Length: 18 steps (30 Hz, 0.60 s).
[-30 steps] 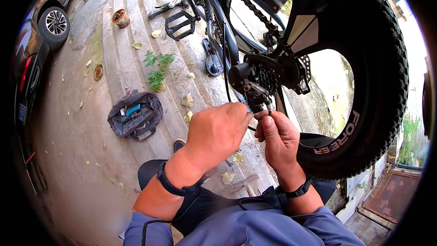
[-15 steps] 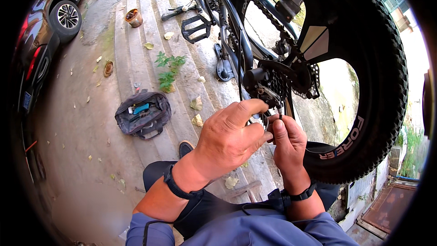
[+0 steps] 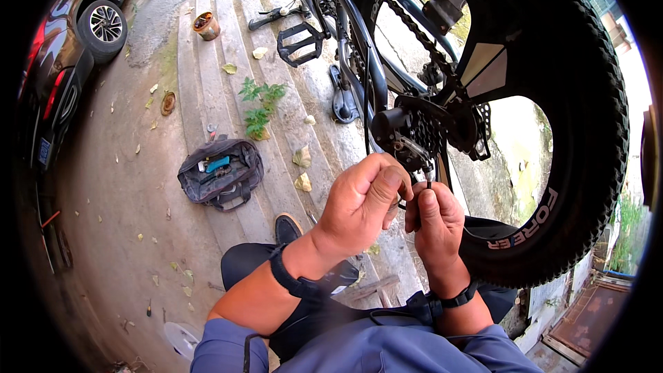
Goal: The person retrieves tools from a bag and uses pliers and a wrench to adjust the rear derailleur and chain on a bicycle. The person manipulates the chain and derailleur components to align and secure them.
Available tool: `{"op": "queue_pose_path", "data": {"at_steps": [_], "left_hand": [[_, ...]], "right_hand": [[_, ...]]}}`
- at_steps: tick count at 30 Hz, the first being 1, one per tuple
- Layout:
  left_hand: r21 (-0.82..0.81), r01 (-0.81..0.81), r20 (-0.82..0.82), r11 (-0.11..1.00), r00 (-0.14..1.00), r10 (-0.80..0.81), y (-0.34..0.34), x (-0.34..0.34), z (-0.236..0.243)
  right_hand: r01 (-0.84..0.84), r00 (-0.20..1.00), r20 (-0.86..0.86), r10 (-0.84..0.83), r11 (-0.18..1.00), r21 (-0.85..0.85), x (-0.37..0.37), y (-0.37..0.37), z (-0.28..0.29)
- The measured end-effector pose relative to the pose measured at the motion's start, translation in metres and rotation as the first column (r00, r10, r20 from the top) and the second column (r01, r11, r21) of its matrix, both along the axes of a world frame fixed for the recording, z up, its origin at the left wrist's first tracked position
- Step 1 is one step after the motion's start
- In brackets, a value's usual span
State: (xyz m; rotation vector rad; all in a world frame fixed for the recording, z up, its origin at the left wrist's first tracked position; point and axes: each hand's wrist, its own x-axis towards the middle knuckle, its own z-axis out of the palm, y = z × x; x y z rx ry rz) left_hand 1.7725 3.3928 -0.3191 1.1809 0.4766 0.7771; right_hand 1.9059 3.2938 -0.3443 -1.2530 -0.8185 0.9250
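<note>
An upside-down bicycle with a fat black rear tyre (image 3: 602,107) stands before me. At its hub hangs the rear derailleur (image 3: 413,153), next to the chain (image 3: 414,24). My right hand (image 3: 440,224) pinches a short black cable end (image 3: 429,184) between thumb and forefinger, just below the derailleur. Close beside it, my left hand (image 3: 359,200) is closed, its thumb pressed against the curled forefinger. Whatever those left fingers hold is hidden. Both hands nearly touch at the fingertips.
An open dark tool bag (image 3: 221,173) rests on the concrete steps at left. Beyond it are a green weed (image 3: 260,107) and a rusty bucket (image 3: 206,26). The bicycle's pedal (image 3: 300,44) juts leftward. A parked car (image 3: 76,48) stands far left.
My left hand has drawn slightly down from the derailleur, and its fingers have curled in with the thumb on top. The right hand keeps its pinch in nearly the same place.
</note>
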Motion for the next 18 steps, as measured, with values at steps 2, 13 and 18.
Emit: {"op": "queue_pose_path", "data": {"at_steps": [2, 13, 18], "left_hand": [[0.011, -0.027, 0.021, 1.000, 0.999, 0.026, -0.002, 0.004, -0.006], [0.040, -0.085, 0.051, 0.996, 0.995, 0.083, -0.010, 0.011, -0.011], [0.108, -0.138, 0.026, 0.985, 0.990, 0.136, -0.014, 0.010, -0.014]], "right_hand": [[0.028, 1.000, 0.015, -0.028, 1.000, 0.002, -0.002, 0.000, 0.000], [0.081, 0.980, 0.182, -0.086, 0.996, 0.031, -0.005, 0.003, -0.002], [0.045, 0.983, 0.176, -0.050, 0.998, 0.032, -0.004, 0.004, -0.003]]}}
